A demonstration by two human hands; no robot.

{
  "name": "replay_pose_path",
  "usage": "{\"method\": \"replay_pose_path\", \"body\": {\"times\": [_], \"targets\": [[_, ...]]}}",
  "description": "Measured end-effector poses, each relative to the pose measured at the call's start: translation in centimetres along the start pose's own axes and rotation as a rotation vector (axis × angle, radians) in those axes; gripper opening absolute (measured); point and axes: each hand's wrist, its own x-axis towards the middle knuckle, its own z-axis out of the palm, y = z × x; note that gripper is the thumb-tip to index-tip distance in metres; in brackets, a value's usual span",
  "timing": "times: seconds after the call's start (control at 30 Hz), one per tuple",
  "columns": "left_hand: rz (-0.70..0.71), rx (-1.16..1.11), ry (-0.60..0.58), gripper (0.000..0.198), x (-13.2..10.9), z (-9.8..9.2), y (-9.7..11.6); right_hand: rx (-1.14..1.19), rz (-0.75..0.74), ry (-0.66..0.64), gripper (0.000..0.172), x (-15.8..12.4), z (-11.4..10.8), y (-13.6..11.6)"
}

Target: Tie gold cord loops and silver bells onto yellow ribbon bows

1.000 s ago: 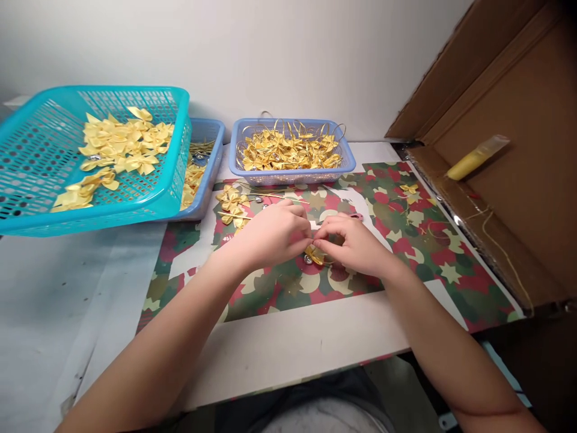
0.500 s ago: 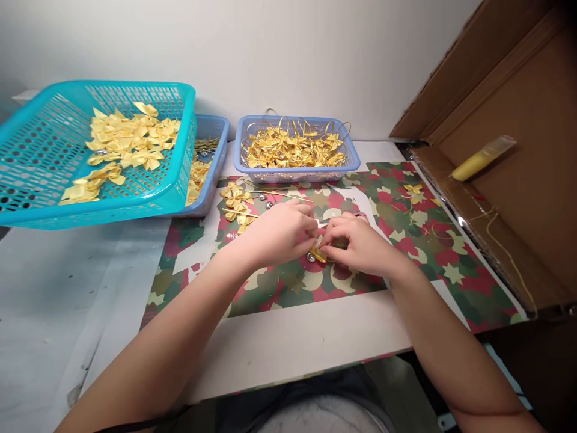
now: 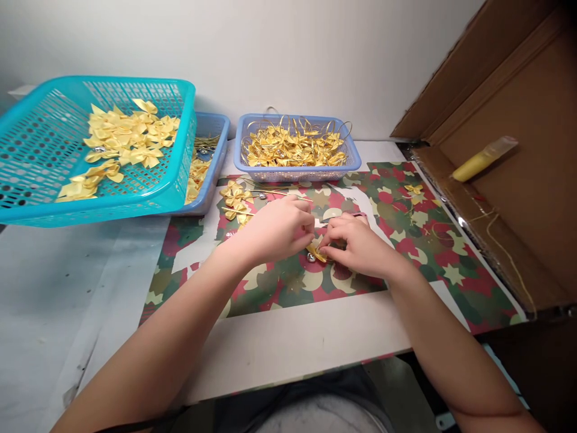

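A small gold ribbon bow (image 3: 319, 255) lies low over the patterned sheet, pinched at its right side by the fingers of my right hand (image 3: 356, 245). Beside its left end is a round silver bell (image 3: 311, 257). My left hand (image 3: 286, 231) is closed just left of and above the bow, thumb against fingers; whatever it pinches is hidden. Left of my left hand, several gold bows (image 3: 235, 193) lie grouped on the sheet. Another silver bell (image 3: 262, 196) and a thin gold cord (image 3: 293, 195) are near them.
A turquoise basket (image 3: 135, 203) of yellow bows overlaps a blue basket (image 3: 220, 153) at left. Another blue basket (image 3: 297, 174) at the back holds bows with gold cord loops. Cardboard (image 3: 509, 198) bounds the right side, with a yellow tube (image 3: 478, 163) against it. A loose bow (image 3: 413, 189) lies right.
My left hand has shifted slightly left, widening the gap to my right hand and showing more of the bow. The right hand stays nearly in place. The view has tilted a little.
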Motion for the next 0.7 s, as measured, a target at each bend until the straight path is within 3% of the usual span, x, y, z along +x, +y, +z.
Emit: {"method": "replay_pose_path", "body": {"times": [0.7], "targets": [[-0.057,-0.019,0.003,0.020,-0.22,-0.71,-0.82,-0.014,0.001,0.009,0.018,0.04,0.36,-0.19]]}}
